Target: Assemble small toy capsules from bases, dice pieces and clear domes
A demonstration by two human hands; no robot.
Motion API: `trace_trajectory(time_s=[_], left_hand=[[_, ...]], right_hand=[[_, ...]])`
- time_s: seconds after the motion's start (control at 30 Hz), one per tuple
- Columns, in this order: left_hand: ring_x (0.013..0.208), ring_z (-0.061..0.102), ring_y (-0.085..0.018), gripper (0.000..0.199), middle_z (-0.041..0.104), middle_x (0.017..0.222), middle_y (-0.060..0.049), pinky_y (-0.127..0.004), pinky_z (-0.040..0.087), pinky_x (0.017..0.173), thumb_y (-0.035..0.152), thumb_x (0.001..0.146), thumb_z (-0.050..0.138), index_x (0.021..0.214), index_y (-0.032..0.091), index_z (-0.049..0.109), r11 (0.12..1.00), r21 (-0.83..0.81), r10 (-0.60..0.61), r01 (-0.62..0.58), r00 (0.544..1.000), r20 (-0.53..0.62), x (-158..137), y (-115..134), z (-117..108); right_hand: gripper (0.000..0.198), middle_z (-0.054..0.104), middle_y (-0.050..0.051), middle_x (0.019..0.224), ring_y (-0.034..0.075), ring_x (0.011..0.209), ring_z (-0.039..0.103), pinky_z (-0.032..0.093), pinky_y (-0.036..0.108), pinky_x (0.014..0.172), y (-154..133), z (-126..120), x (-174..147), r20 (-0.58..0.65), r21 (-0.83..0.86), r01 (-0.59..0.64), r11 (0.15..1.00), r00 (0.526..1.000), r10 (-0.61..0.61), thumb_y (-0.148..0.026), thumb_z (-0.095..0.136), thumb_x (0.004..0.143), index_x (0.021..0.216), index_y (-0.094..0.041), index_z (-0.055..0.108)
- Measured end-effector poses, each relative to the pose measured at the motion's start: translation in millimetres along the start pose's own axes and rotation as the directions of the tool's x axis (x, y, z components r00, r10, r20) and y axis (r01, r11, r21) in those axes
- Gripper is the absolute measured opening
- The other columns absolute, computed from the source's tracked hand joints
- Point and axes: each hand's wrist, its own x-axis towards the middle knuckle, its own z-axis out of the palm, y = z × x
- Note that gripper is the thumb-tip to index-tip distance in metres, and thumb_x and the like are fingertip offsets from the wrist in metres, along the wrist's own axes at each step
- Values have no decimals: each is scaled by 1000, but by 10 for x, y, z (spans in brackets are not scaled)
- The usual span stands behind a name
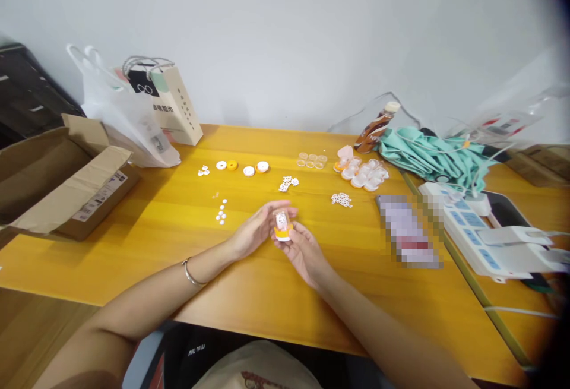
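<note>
A small clear-domed toy (282,226) with an orange and white base and a whitish, dark-marked figure inside stands roughly upright between my hands, above the table. My right hand (305,251) is closed round its base, the thumb on the front. My left hand (256,231) reaches along its far left side with the fingers stretched out; whether they touch the dome I cannot tell. Beyond the hands lie white openwork pieces (288,184), with more white lattice pieces (341,200) to the right. Several small white discs (221,213) are left of my left hand.
Orange and white round bases (255,168), clear cups (312,160) and clear-domed pieces (363,174) sit farther back. An open cardboard box (89,193) and bags (178,104) are left. A pixelated phone (408,231), power strip (472,231), bottle (377,127) and green cloth (436,154) are right.
</note>
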Motion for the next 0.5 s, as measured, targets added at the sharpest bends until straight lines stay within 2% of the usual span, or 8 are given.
trace_trajectory(time_s=[0.07,0.13,0.17,0.23,0.27,0.33,0.4,0.5], left_hand=[[105,52,-22,51,57,112,-9,-31,42,84,52,69,64,108,19,53,997,16,78,-77,997,-23,-1,-11,-11],[98,54,-19,44,60,102,-6,-27,42,82,38,64,74,100,19,56,986,86,148,-145,989,-26,-8,-13,-20],[93,56,-18,39,61,99,-6,-26,42,78,34,66,73,99,18,57,985,107,134,-132,991,-7,-13,-11,-21],[90,57,-17,38,60,106,-9,-26,42,73,38,75,64,106,19,56,995,89,41,-45,998,38,-21,-4,-16],[93,56,-18,43,57,112,-10,-26,42,73,43,77,60,113,20,53,998,66,11,-15,999,51,-23,-4,-12],[99,53,-20,55,54,117,-10,-28,41,78,48,72,64,118,22,49,998,48,33,-34,999,29,-22,-13,-7],[93,55,-17,52,59,106,-6,-26,41,79,41,64,73,108,21,54,990,95,112,-107,993,-42,-16,-27,-10],[79,56,-13,34,61,93,-5,-23,41,70,34,70,70,96,17,58,986,136,104,-92,991,-88,-8,-30,-17]], right_hand=[[18,65,-2,78,12,73,58,45,26,74,-3,-3,2,-26,-47,62,997,998,-63,-28,74,64,76,-23,61],[20,65,-3,79,12,74,57,45,26,74,-9,-1,-1,-38,-58,76,995,996,-78,-24,76,61,75,-24,60],[20,65,-3,80,12,74,57,45,26,74,-12,2,-3,-33,-37,49,998,998,-50,-27,75,63,78,-24,61],[20,65,0,84,13,74,58,46,28,73,-19,8,-8,-14,19,-18,1000,1000,19,-34,70,67,83,-24,62],[20,65,0,84,14,74,58,46,28,73,-21,11,-9,-13,30,-27,999,1000,28,-35,69,69,84,-23,62],[17,65,-1,82,13,76,58,45,27,75,-22,13,-9,-27,8,15,1000,1000,-15,-31,71,67,79,-23,62],[17,64,-2,80,12,76,57,45,26,76,-19,7,-7,-44,-4,53,999,998,-54,-26,73,65,75,-23,60],[15,65,-1,78,13,73,58,45,28,75,-20,-9,-1,-23,68,-40,997,999,41,-32,69,70,79,-22,62]])
